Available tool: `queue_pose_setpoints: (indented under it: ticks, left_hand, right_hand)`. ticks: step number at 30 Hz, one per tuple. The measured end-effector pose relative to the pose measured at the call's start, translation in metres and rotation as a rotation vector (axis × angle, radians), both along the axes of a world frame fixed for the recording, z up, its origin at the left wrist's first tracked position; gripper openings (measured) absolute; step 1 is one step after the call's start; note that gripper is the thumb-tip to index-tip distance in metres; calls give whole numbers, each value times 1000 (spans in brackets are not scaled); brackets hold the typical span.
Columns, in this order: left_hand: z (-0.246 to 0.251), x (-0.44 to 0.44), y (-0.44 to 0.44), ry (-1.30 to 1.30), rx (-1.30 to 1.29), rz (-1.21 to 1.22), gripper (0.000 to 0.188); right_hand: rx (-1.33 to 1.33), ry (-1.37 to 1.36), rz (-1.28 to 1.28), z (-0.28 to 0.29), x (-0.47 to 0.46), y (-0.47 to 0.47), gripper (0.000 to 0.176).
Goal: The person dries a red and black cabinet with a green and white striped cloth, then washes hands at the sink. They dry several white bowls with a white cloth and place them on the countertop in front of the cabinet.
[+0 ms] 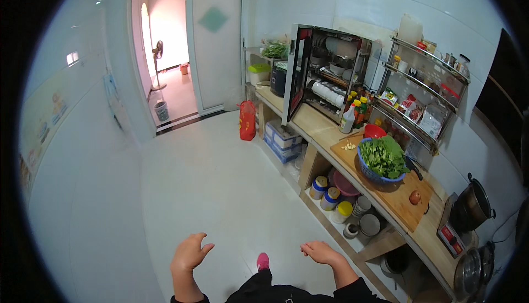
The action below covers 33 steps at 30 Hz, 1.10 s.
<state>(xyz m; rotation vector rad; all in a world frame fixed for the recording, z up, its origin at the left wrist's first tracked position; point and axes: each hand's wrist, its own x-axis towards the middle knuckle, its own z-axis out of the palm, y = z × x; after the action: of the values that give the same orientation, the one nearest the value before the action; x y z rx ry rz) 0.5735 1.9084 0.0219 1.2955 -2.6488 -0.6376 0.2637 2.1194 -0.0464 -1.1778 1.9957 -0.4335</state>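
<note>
Both hands are held out above the pale floor (198, 187), with nothing in either. My left hand (191, 251) has its thumb spread from its fingers. Loosely curled, my right hand (321, 252) hangs beside the counter's lower shelves, apart from them. A wooden cutting board (413, 201) lies on the counter to the right. On it are a blue basket (374, 175) heaped with cut leafy greens (382, 154), some peeled garlic (349, 146), and a round reddish-brown vegetable (415, 197). Behind the basket a black-handled knife (414, 168) is partly hidden.
An open-doored dish cabinet (330, 75) stands on the counter, its door (291, 79) jutting outward. Bottles (348, 117) crowd beside it. A metal spice rack (421, 88) hangs behind. At right sits a dark pot (473, 206). A red bag (247, 121) stands near the sliding door (217, 46).
</note>
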Motion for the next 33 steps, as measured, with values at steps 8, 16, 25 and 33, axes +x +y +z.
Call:
queue_pose_setpoints:
  ticks: [8,16,25,33]
  left_hand:
    - [10,-155,-147,-8,-31,-141,41]
    - [15,-313,-238,192,-79,-590,37]
    - [7,-544,-363,660,-333,-443,74]
    - [19,-691,-416,875,-348,-190,90]
  right_hand:
    - [-142,159,-234,8,-96,-125,40]
    - [-104,3,-443,-4,-199,-179,44]
    - [-333,30,-461,6,-365,-293,44]
    - [-495,175,-442,102,-497,-401,44]
